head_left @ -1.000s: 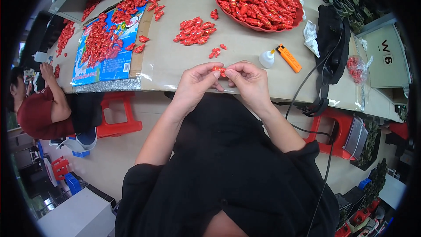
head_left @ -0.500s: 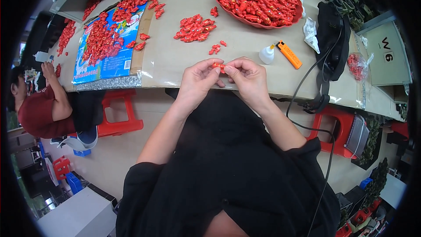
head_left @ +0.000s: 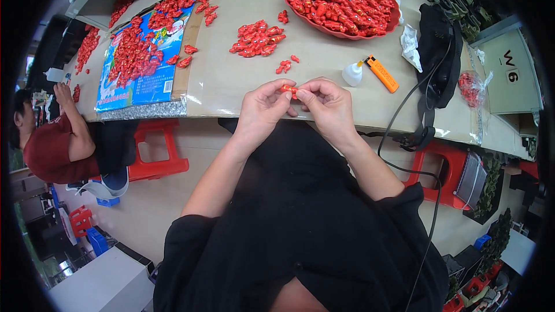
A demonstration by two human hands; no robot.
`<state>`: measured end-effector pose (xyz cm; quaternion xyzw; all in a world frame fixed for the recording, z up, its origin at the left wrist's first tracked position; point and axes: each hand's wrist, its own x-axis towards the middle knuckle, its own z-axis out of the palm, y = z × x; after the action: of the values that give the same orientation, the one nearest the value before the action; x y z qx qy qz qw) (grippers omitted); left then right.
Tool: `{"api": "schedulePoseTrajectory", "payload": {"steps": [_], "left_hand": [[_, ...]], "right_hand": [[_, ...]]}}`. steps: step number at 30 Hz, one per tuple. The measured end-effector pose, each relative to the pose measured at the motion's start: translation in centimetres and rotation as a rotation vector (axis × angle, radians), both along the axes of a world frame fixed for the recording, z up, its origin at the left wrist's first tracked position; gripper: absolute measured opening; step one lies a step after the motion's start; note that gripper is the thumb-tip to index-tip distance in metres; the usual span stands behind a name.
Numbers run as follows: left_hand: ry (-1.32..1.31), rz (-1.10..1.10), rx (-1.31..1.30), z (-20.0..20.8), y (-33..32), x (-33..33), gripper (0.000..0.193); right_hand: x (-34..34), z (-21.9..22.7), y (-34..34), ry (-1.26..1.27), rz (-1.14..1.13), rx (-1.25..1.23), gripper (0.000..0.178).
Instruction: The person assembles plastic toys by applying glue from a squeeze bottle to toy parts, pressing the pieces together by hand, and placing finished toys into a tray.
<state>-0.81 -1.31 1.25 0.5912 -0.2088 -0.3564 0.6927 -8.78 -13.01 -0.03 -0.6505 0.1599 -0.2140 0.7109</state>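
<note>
Over the near edge of the table [head_left: 214, 75], a small glossy red plastic piece with gold marks [head_left: 288, 89] is pinched between my two hands. My left hand [head_left: 261, 110] grips its left end between thumb and index finger. The fingertips of my right hand [head_left: 328, 108] close on its right end and partly cover it. Just beyond lie a few loose red pieces [head_left: 283, 67], and past them a pile of similar pieces [head_left: 256, 39]. A small white squeeze bottle [head_left: 352, 74] with a yellowish tip stands right of my hands, beside an orange cutter knife [head_left: 382, 74].
At the back, a wide red bowl [head_left: 326, 32] is heaped with red pieces. More cover a blue printed cardboard sheet [head_left: 141, 93] at left. A black bag [head_left: 435, 52] with a cable lies right. A co-worker [head_left: 60, 144] sits far left. Red stools [head_left: 156, 167] stand below.
The red piece has tilted slightly between my fingers, and both hands have shifted a little. Everything else on the table keeps its place.
</note>
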Motion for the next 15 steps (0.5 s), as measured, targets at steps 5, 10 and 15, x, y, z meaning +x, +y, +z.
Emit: {"api": "schedulePoseTrajectory", "payload": {"steps": [5, 10, 15], "left_hand": [[0.009, 0.004, -0.024, -0.21, -0.02, -0.03, 0.021], [-0.003, 0.003, -0.007, -0.19, 0.05, -0.04, 0.021], [-0.017, -0.010, -0.008, -0.43, 0.07, 0.13, 0.022]], "right_hand": [[-0.04, -0.14, -0.01, -0.011, 0.002, 0.000, 0.004], [0.01, 0.25, 0.19, 0.000, -0.021, 0.049, 0.004], [0.02, 0.08, 0.00, -0.004, -0.008, 0.037, 0.004]]}}
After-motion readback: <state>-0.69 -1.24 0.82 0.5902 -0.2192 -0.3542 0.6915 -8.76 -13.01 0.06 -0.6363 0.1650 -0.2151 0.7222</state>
